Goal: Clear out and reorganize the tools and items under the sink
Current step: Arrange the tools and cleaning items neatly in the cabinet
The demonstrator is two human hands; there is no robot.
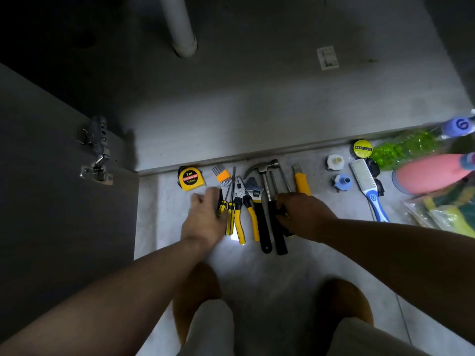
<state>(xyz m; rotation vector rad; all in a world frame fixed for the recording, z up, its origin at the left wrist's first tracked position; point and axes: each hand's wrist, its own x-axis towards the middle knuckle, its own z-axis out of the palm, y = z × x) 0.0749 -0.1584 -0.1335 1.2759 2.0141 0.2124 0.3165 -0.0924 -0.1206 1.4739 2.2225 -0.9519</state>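
Both hands were down on the row of tools laid on the floor [308, 265] in front of the open sink cabinet [257, 111]. My left hand [203, 217] lay over the handles of the yellow-and-black screwdrivers [229, 217]. It was blurred, so I could not tell whether its fingers were gripping or only touching. My right hand [303, 214] had its fingers curled around a black handle [282, 209], though I could not tell which tool it belonged to.

Between my hands lay the pliers [239, 191], the adjustable wrench [255, 194] and the hammer [264, 168], side by side, heads pointing away from me. Beyond my left hand sat the yellow tape measure [191, 178] and a set of hex keys [222, 176]. Just beyond my right hand was a yellow utility knife [300, 179]. Further out on that side were a blue-handled brush [365, 181], a roll of tape [362, 148], a green bottle [403, 150] and a pink bottle [431, 173].
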